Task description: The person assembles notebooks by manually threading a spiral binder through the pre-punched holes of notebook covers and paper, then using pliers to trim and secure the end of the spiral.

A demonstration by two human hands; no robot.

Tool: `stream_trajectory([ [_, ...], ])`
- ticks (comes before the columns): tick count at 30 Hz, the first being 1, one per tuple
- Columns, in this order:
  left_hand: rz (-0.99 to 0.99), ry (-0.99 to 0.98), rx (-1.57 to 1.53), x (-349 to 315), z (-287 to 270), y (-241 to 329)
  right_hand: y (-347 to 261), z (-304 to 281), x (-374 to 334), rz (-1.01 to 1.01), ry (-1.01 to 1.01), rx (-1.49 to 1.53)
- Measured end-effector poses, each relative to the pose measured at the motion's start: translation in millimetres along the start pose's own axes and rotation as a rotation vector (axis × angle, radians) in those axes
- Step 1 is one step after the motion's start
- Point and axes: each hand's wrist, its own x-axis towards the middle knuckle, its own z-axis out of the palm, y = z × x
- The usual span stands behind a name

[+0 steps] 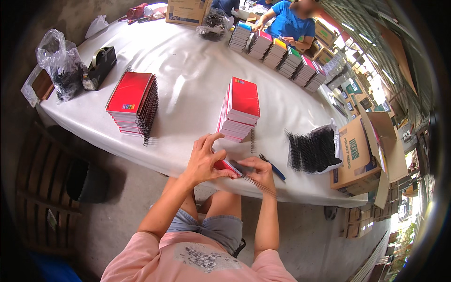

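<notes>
At the table's near edge, my left hand (206, 162) is closed around a small red notebook (227, 166), its spine edge turned toward my right. My right hand (261, 173) pinches a dark spiral wire coil (261, 186) at the end of that edge, and the coil's tail hangs out below the fingers. How far the coil runs into the holes is too small to tell. Just beyond my hands rises a stack of red notebooks (245, 99) without visible coils. Another loose coil (252, 141) lies beside it. Blue-handled pliers (274, 168) rest right of my right hand.
Coil-bound red notebooks (129, 94) are stacked at left. A tape dispenser (102, 68) and plastic bag (61, 61) stand behind them. A pile of black coils (310, 150) and an open carton (354, 155) are at right. Across the table, a person (291, 23) works behind notebook stacks (272, 55).
</notes>
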Motion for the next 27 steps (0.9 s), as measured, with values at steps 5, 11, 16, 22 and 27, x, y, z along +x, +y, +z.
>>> stream_trajectory([
  [5,0.0,0.055,-0.083,-2,12,-9,-6,6,3,-0.422,-0.196,0.242],
  [11,0.011,0.115,-0.074,-2,13,-4,4,-3,4,-0.435,-0.05,-0.131],
  [16,0.104,0.218,-0.056,-6,14,-8,-11,-4,-1,-0.432,-0.256,0.124],
  [22,0.057,0.2,-0.097,-7,14,-4,-9,-2,5,-0.632,-0.224,0.391],
  [27,0.064,0.191,-0.18,-9,14,-10,-17,4,5,-0.27,-0.162,-0.347],
])
